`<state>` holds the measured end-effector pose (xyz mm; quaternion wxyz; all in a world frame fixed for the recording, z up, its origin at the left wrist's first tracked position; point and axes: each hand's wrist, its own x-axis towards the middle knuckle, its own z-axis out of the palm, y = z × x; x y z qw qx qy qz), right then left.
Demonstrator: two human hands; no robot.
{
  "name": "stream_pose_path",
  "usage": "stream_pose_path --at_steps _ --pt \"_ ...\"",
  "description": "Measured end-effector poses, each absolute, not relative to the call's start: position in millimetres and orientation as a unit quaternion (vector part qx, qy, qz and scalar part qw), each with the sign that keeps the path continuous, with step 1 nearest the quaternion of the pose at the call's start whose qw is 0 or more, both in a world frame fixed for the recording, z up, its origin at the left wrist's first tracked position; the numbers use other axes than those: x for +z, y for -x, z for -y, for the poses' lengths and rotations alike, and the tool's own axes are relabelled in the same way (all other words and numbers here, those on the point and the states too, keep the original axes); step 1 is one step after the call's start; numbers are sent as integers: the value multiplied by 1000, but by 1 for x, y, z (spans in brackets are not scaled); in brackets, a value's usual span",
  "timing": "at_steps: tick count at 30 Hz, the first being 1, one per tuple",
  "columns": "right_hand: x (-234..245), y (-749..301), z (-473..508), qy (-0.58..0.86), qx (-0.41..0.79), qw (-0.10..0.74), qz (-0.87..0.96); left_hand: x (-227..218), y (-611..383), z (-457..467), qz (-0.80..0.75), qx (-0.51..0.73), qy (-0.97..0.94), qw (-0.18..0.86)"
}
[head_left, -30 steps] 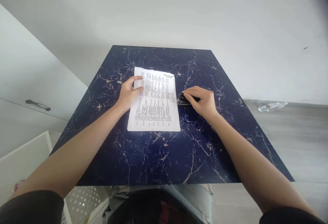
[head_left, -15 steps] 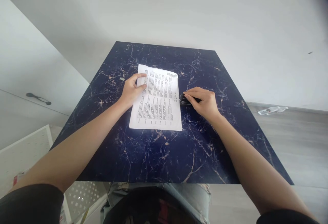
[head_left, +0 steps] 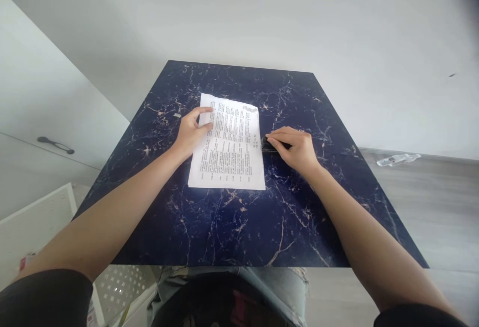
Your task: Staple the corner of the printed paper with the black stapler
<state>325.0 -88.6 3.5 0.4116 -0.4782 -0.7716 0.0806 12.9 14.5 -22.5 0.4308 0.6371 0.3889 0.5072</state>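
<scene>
A white sheet of printed paper (head_left: 230,150) lies flat on a dark blue marbled table (head_left: 232,222). My left hand (head_left: 190,132) rests on the sheet's left edge, thumb and fingers pinching that edge. My right hand (head_left: 295,148) is curled over a small black object (head_left: 266,144), probably a stapler, right beside the sheet's right edge. Most of that object is hidden under my fingers.
A tiny pale scrap (head_left: 177,115) lies on the table left of the paper. A white cabinet with a dark handle (head_left: 55,144) stands at the left, with a white perforated bin (head_left: 37,217) below. A clear plastic item (head_left: 397,159) lies on the grey floor at the right.
My right hand has slid the black object slightly left, closer to the paper's right edge. My left hand has stayed on the sheet. The view shifted a little.
</scene>
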Motion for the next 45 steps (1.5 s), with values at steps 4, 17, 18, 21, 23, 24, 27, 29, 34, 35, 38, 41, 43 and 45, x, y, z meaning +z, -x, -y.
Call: stream_pose_path --at_steps 4,17,18,21,23,24,27,29,34,35,38,41,43,45 --pt "3 -325 88 477 82 413 771 -22 -13 -14 -391 507 -632 438" --pt "2 -325 88 475 85 417 770 -22 -13 -13 -391 500 -634 442" --pt "2 -325 88 472 84 419 771 -22 -13 -14 -389 502 -632 444" --pt "2 -325 88 470 80 421 772 -23 -13 -14 -391 502 -629 447" --pt "3 -325 88 472 78 419 772 -24 -12 -15 -396 499 -630 443" --pt "3 -325 88 472 77 419 772 -24 -12 -15 -399 498 -632 440" --pt "4 -324 88 474 74 418 772 -25 -12 -16 -404 494 -639 429" --pt "4 -323 88 475 70 419 771 -25 -12 -16 -403 490 -643 428" --pt "4 -324 88 466 69 429 771 -27 -12 -17 -395 494 -643 433" --pt "3 -324 88 467 73 431 769 -27 -12 -17 -394 494 -643 433" --pt "3 -325 88 476 86 431 762 -26 -12 -17 -394 493 -645 431" --pt "3 -325 88 484 87 426 760 -25 -12 -16 -394 495 -648 424" --pt "4 -325 88 480 82 425 763 -24 -12 -16 -395 495 -648 423" --pt "4 -324 88 473 76 426 768 -25 -12 -16 -395 495 -647 425"
